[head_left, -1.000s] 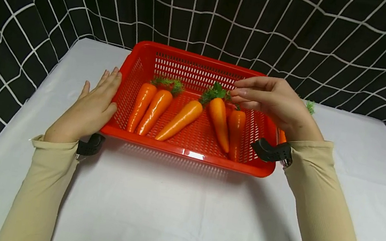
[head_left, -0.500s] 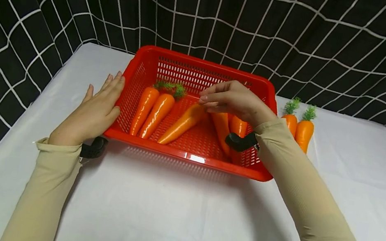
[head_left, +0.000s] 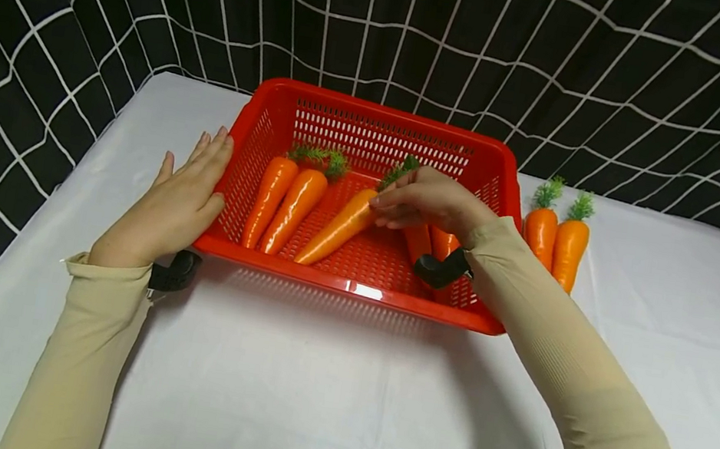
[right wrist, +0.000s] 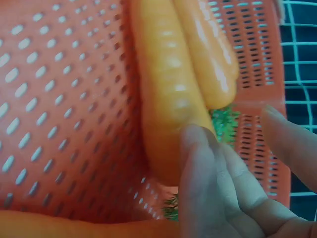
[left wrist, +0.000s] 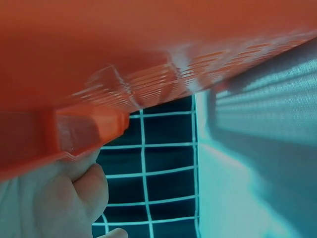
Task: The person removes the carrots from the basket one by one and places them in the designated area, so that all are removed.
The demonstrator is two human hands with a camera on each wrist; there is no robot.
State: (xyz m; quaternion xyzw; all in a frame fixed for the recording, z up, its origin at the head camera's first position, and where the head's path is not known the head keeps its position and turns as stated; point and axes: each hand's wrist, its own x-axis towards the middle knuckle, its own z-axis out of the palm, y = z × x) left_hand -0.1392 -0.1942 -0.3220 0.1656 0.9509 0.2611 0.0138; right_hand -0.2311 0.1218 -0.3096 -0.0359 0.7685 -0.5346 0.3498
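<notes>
A red plastic basket [head_left: 350, 289] stands on the white cloth with several carrots inside. My left hand [head_left: 163, 207] lies with straight fingers against its left rim; in the left wrist view, part of that hand [left wrist: 74, 198] shows below the rim. Inside the basket, my right hand [head_left: 433, 200] is at the thick end of the slanting middle carrot [head_left: 338, 227]. In the right wrist view, one fingertip overlaps this carrot [right wrist: 166, 84] while another digit stands apart, so no grip shows. Two carrots [head_left: 296, 203] lie at the left; others are partly hidden under my right hand and wrist.
Two more carrots [head_left: 568, 252] with green tops lie on the white cloth [head_left: 321, 389] just right of the basket. A black curtain with a white grid [head_left: 429, 41] hangs behind and at the sides.
My right hand has moved left from the basket's right side to the middle carrot. The carrots outside at the right have come into fuller view. My left hand stays at the rim.
</notes>
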